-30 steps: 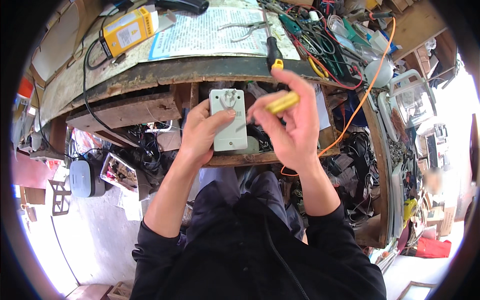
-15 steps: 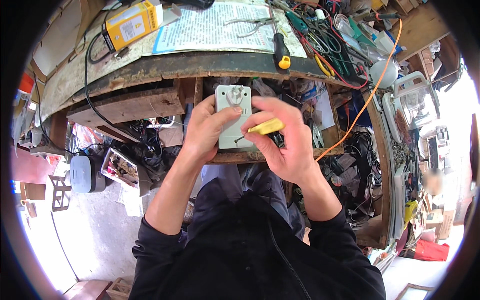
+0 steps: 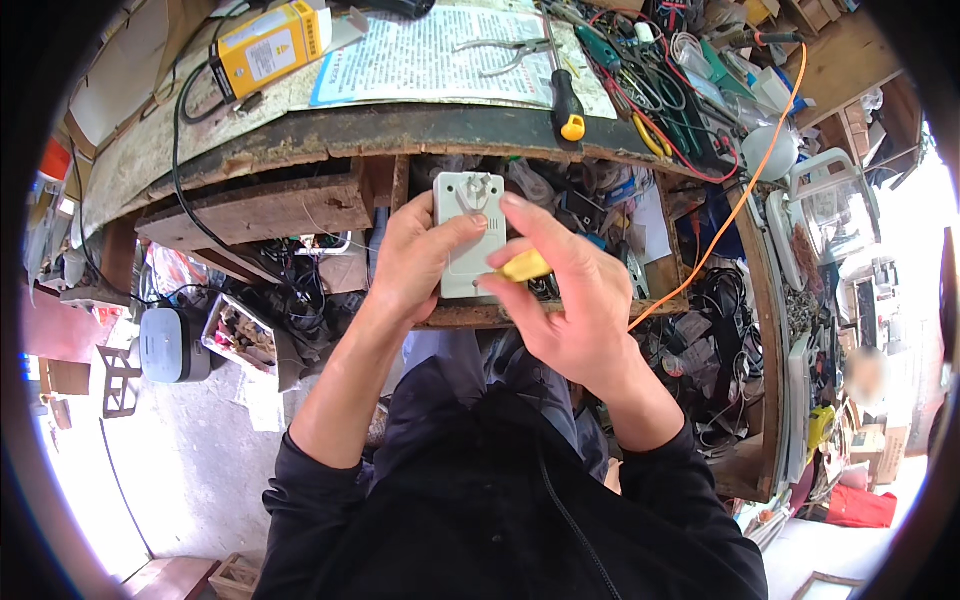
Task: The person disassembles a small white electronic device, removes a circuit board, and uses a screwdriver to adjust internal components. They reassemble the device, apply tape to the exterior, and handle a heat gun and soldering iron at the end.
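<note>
My left hand [image 3: 412, 255] is wrapped round a white plug-in adapter [image 3: 460, 265], its thumb pressed on the face just below the metal plug prongs [image 3: 476, 192]. The adapter is held upright over the front edge of an open drawer. Dark screw holes show near its upper corners and a small vent grille at its right side. In my right hand [image 3: 578, 300] is a small screwdriver with a yellow handle [image 3: 526, 266], pinched between the fingers beside the adapter's lower right side. Its shaft is hidden or blurred, so I cannot tell where the tip is.
The wooden workbench edge [image 3: 330, 135] runs beyond my hands. On it lie a printed sheet [image 3: 400, 75], pliers [image 3: 515, 52], a black-and-yellow screwdriver [image 3: 567, 110], a yellow box [image 3: 270, 50] and tangled wires. Cluttered drawer contents surround the adapter. An orange cord [image 3: 745, 190] crosses at right.
The screwdriver has turned in my right fingers, and its shaft no longer shows over the adapter's lower part. My right fingers have spread slightly. My left hand keeps its hold.
</note>
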{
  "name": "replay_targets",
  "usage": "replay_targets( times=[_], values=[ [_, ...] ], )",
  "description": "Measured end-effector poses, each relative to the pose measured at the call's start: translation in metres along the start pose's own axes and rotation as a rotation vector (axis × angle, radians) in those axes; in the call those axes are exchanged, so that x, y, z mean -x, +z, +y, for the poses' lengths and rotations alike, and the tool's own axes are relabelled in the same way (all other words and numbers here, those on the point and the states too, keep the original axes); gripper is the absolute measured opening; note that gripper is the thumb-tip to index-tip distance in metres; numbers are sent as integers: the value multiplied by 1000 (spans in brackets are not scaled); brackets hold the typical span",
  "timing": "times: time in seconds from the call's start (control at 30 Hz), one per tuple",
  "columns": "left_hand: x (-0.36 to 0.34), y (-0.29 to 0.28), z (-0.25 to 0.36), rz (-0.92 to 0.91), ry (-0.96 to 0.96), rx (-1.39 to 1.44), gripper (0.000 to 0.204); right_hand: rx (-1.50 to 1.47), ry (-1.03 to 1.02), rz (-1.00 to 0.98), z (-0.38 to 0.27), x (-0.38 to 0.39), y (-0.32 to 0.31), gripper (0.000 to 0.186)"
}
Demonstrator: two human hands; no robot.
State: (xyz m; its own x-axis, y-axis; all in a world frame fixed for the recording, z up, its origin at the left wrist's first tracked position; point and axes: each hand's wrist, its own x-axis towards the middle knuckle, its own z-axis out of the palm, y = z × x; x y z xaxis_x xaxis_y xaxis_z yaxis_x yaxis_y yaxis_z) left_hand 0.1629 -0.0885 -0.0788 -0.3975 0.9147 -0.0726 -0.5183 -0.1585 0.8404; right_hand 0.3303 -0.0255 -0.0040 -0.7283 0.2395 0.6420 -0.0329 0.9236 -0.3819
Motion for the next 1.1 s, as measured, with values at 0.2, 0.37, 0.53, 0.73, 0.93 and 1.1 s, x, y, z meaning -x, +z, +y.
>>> replay_targets(
  times=[0.2,0.37,0.53,0.73,0.93,1.1],
  values=[
    [-2,1,2,-4,-33,9,29,-60,30,31,1,-2,6,68],
    [-1,-2,-3,6,-4,-13,30,48,-18,-65,-2,3,0,67],
    [-2,-2,-3,11,1,-24,29,-20,46,-8,-1,4,5,70],
    [-1,1,-1,16,-21,-31,27,-48,43,49,4,2,6,71],
    [1,6,5,2,-12,-84,27,-27,8,70,10,2,11,68],
    [-2,0,-2,26,0,-38,25,57,-31,19,2,3,4,56]
  ],
)
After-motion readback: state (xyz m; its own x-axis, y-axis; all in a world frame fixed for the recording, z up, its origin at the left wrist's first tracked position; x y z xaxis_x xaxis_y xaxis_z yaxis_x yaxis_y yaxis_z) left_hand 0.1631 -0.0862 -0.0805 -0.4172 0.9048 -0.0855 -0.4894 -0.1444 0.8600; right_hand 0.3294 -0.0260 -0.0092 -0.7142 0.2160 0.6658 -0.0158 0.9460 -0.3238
